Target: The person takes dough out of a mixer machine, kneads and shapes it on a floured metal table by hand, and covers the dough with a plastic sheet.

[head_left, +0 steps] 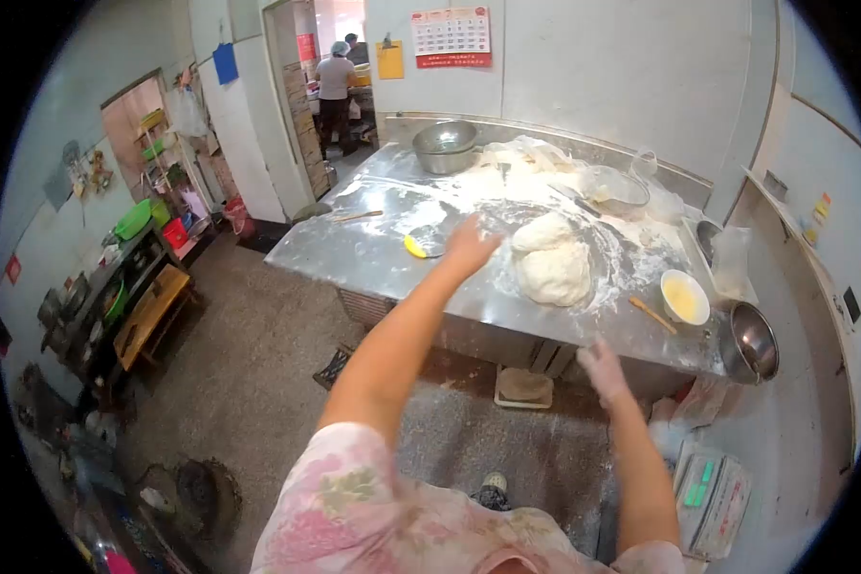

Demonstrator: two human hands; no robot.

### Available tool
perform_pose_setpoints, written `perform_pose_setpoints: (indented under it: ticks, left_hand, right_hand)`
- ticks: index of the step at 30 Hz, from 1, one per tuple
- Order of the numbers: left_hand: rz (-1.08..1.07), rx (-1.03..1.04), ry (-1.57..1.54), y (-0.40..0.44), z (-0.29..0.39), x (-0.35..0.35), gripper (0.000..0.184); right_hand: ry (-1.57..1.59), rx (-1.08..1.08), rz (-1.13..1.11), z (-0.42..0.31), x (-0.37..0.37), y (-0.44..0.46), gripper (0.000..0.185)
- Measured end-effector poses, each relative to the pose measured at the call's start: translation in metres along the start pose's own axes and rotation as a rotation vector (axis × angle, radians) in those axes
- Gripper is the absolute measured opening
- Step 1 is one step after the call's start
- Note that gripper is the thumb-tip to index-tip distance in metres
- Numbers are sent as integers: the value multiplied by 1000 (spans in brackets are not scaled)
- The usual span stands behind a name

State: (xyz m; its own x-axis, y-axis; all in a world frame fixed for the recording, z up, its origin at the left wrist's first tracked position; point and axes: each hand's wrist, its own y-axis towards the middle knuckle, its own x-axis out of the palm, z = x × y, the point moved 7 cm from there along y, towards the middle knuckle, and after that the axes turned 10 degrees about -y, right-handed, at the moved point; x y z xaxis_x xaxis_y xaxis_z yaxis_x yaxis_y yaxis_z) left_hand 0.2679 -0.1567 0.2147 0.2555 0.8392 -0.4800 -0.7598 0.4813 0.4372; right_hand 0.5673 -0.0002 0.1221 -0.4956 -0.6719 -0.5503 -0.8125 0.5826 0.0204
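Observation:
Over the floured metal table (pixel 378 253), my left hand (pixel 471 249) is between a yellow-handled tool (pixel 414 247) and a large lump of dough (pixel 553 273). Its fingers look spread, with nothing seen in them. The tool lies left of the hand; its dark end points toward my wrist. Pale and folded, the dough rests on flour in two joined masses. My right hand (pixel 601 371), dusted with flour and slightly blurred, hangs just off the table's front edge. Its fingers appear loosely extended and hold nothing visible.
Near the right edge are a wooden stick (pixel 652 316), a white bowl of yellow liquid (pixel 685 297) and a metal bowl (pixel 751 344). A metal basin (pixel 446 146) stands at the back. A digital scale (pixel 713 502) is low at right. Another person (pixel 336 91) stands beyond the doorway.

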Motion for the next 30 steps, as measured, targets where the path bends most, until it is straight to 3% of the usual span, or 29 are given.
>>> perform_pose_setpoints:
  ticks: [2, 3, 8, 11, 15, 21, 25, 26, 27, 28, 29, 30]
  left_hand:
    - [-30, -76, -52, -18, -59, 3, 65]
    - [-111, -253, -6, -31, -77, 4, 60]
    - [-167, -400, -111, -39, -119, 67, 59]
    - [-242, -173, -82, -24, -110, 136, 63]
    - [-318, 167, 117, 9, -72, 217, 83]
    - [-510, 96, 318, 51, -74, 277, 91]
    - [-596, 44, 325, 81, -95, 294, 83]
    - [-584, 56, 285, 90, -100, 297, 79]
    - [-565, 70, 245, 100, -97, 294, 75]
    - [-570, 74, 191, 108, -94, 288, 58]
    - [-664, 5, 137, 112, -92, 280, 56]
    - [-752, -66, 80, 116, -92, 272, 55]
  right_hand:
    - [-40, -19, -82, 63, 19, 47, 52]
    - [-80, -55, -83, 73, 19, 54, 52]
    - [-457, -137, -117, 81, -1, 131, 61]
    - [-664, -196, -108, 62, -10, 182, 70]
    - [-958, -256, -172, 62, -2, 253, 84]
    - [-1286, -313, -259, 62, 23, 312, 99]
    - [-1153, -291, -272, 96, 33, 357, 89]
    - [-1160, -338, -140, 84, 27, 359, 73]
    - [-1083, -270, -189, 82, 27, 365, 68]
    - [-1007, -206, -231, 77, 27, 373, 64]
    - [-932, -145, -268, 75, 29, 379, 60]
    - [-860, -257, -290, 63, 34, 378, 51]
